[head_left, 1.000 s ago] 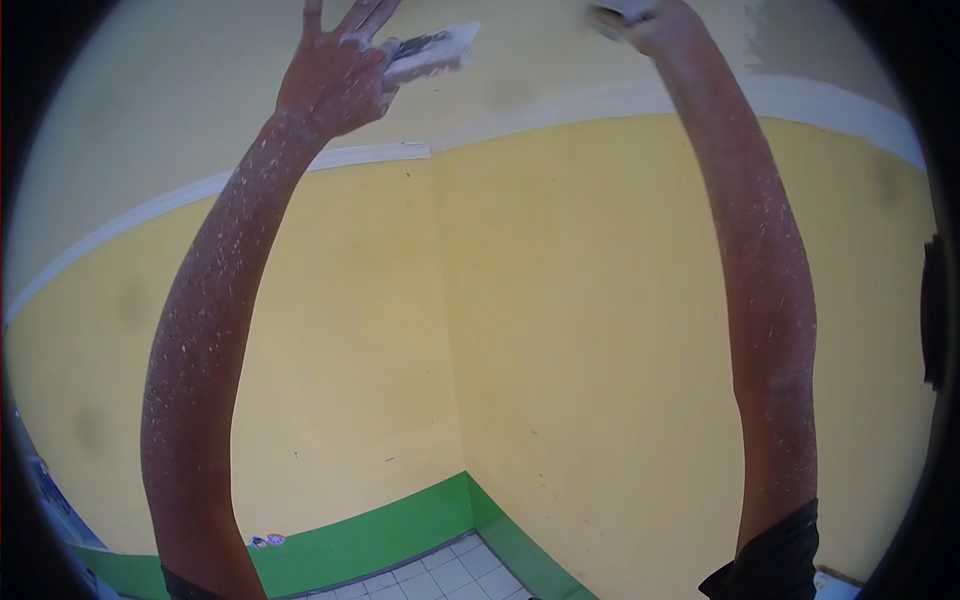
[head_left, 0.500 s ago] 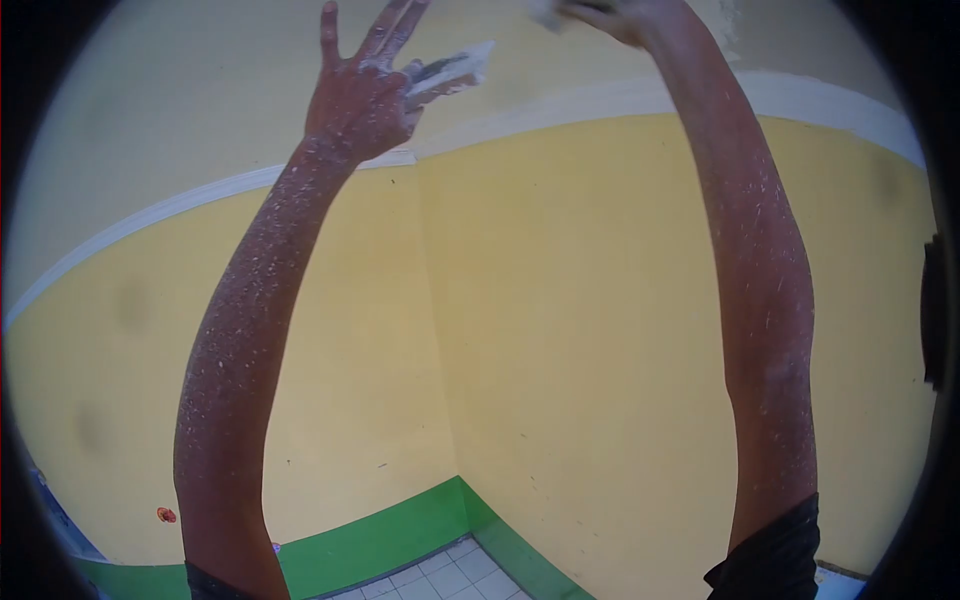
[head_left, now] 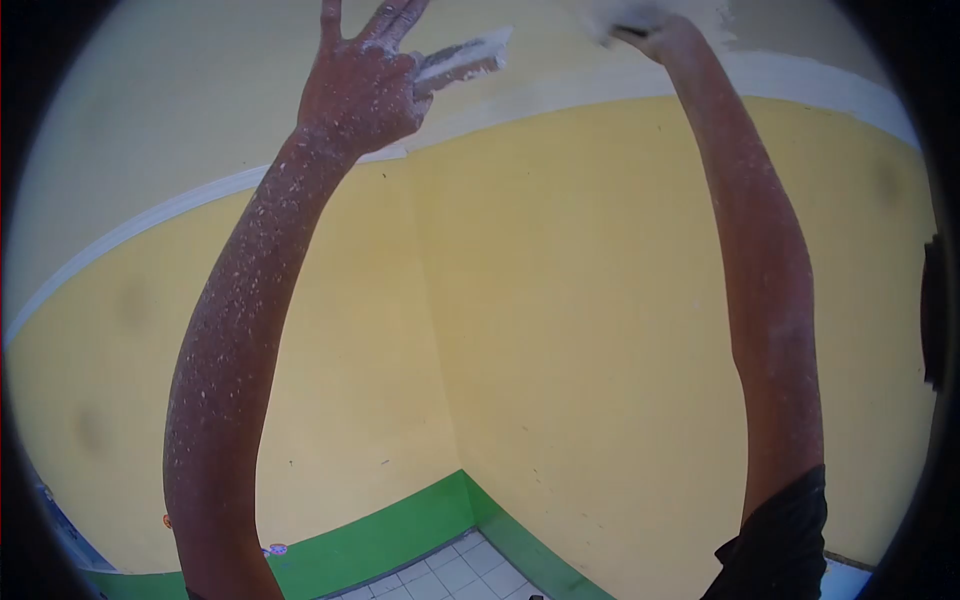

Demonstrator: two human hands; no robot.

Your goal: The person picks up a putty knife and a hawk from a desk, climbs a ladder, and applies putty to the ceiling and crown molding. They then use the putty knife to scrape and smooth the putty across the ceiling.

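Observation:
Both my arms are raised toward the pale ceiling (head_left: pixel 200 100). My left hand (head_left: pixel 355 95), speckled with white, grips a putty knife (head_left: pixel 465 62) between thumb and palm while some of its fingers stretch upward. White putty coats the blade, which points right. At the top right, my right hand (head_left: pixel 680 42) is closed around a second putty knife (head_left: pixel 628 32), blurred by motion and held up by the ceiling. Its dark edge shows, but most of the blade is smeared. A rough-edged whitish patch (head_left: pixel 700 18) lies on the ceiling beside this hand.
White moulding (head_left: pixel 790 85) runs between the ceiling and the yellow walls (head_left: pixel 570 300), which meet in a corner ahead. Below are a green band (head_left: pixel 400 515) and a tiled floor (head_left: pixel 450 575). A dark object (head_left: pixel 932 310) hangs at the right edge.
My right hand has swept to the right with its putty knife and sits slightly lower in view. My left hand keeps its hold, with its putty knife shifted a little right and up.

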